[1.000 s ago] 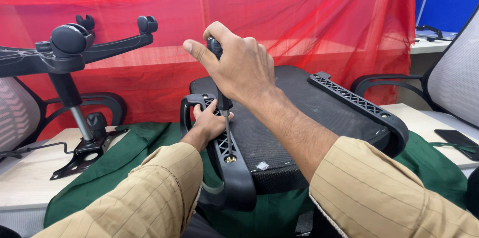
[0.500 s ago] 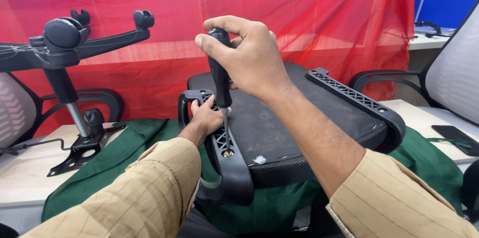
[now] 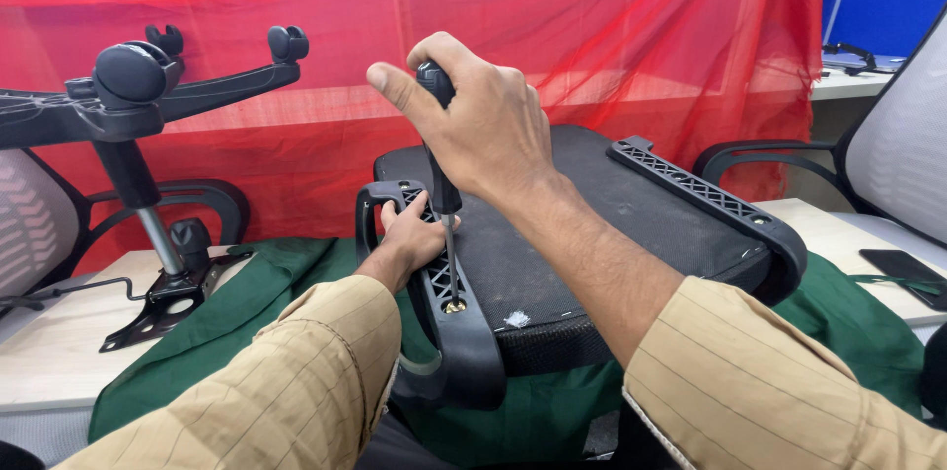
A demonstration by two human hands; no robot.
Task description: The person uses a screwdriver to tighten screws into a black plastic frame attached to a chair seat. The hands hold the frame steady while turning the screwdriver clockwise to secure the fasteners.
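Screwdriver (image 3: 443,166) stood nearly upright at the middle of the view, its tip down in a screw hole (image 3: 455,306) of the near armrest (image 3: 449,322), at about six o'clock from the handle. That armrest lay along the left edge of the upturned chair seat (image 3: 582,233), which rested on a green cloth (image 3: 247,312) over the counter (image 3: 59,352). Judging by this, the fastening was under way: the armrest sat in place against the seat, the screw looked not fully driven, though its head was too small to read. The far armrest (image 3: 710,199), at two o'clock, was already seated.

The right hand (image 3: 473,120) came in from five o'clock, wrist raised, its grip closed around the black handle, thumb stretched toward nine o'clock. The left hand (image 3: 409,233) reached from seven o'clock, fingers curled around the armrest's ribbed frame just beside the shaft, steadying it. A chair base (image 3: 128,95) stood well apart at nine o'clock.
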